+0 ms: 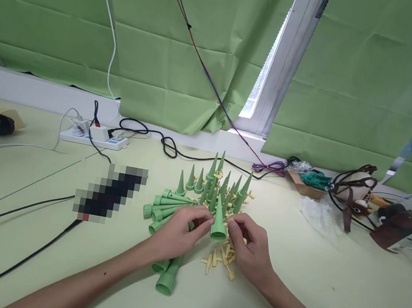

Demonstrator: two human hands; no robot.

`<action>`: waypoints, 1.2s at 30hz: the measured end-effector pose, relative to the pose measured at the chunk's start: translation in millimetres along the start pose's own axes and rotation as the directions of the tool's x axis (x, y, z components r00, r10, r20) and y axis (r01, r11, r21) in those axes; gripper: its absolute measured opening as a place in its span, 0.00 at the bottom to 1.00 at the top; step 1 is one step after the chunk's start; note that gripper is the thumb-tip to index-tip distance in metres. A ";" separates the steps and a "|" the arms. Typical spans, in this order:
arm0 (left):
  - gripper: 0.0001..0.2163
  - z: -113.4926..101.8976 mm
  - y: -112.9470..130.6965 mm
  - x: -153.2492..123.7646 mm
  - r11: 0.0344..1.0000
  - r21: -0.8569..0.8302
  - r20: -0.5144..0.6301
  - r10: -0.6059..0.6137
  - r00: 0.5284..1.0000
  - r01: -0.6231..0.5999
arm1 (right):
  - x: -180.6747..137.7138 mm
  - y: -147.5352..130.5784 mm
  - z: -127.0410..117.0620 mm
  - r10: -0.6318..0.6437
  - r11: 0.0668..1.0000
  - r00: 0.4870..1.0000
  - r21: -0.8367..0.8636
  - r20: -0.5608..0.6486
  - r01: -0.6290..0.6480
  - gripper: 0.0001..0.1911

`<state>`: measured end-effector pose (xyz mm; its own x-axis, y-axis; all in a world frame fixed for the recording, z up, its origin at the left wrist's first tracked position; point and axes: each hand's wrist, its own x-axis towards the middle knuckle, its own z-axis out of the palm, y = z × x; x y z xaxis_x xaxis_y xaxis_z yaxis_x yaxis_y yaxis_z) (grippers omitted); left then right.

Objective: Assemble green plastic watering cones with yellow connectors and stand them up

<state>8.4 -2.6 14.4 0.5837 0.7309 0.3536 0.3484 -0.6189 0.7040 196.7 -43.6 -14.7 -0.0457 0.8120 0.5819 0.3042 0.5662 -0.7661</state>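
Between my hands a green plastic cone spike (219, 229) is held up, its point away from me and its round open base toward me. My left hand (187, 227) pinches it at the left side of the base. At its right side, my right hand (251, 244) has thumb and forefinger closed on a small yellow fitting, mostly hidden by the fingertips. Several loose yellow T-shaped fittings (215, 257) lie below the hands. Behind, several green spikes stand upright (200, 180), some with yellow fittings at their sides. More spikes lie flat (166, 282) by my left hand and forearm.
A blurred-out black device (113, 196) with a black cable lies at left. Farther back sits a white power strip (93, 138). At right are a cardboard box (306, 187), a clear plastic bag (318, 216) and a dark brown object (395, 230). Green curtains (189, 66) hang behind.
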 end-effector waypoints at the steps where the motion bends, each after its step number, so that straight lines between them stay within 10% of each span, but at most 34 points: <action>1: 0.16 -0.1 0.2 0.2 0.999 -0.024 0.020 -0.023 1.000 0.024 | -0.1 0.3 -0.3 0.000 1.000 1.000 0.000 -0.013 0.000 0.10; 12: 0.19 -1.2 0.7 -2.6 0.976 -0.178 0.154 -0.094 0.984 0.122 | 0.7 -1.6 0.5 -0.079 0.993 0.996 -0.083 0.049 0.083 0.10; 36: 0.14 -1.6 -7.7 -7.9 0.964 0.104 0.015 0.243 0.970 -0.243 | 0.5 -1.9 0.6 0.015 0.995 0.991 -0.104 0.136 -0.001 0.14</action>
<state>0.0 -3.1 7.1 0.6616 0.5544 0.5049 0.2707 -0.8045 0.5287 195.5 -44.2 -13.1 -0.1701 0.8321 0.5278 0.4011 0.5477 -0.7342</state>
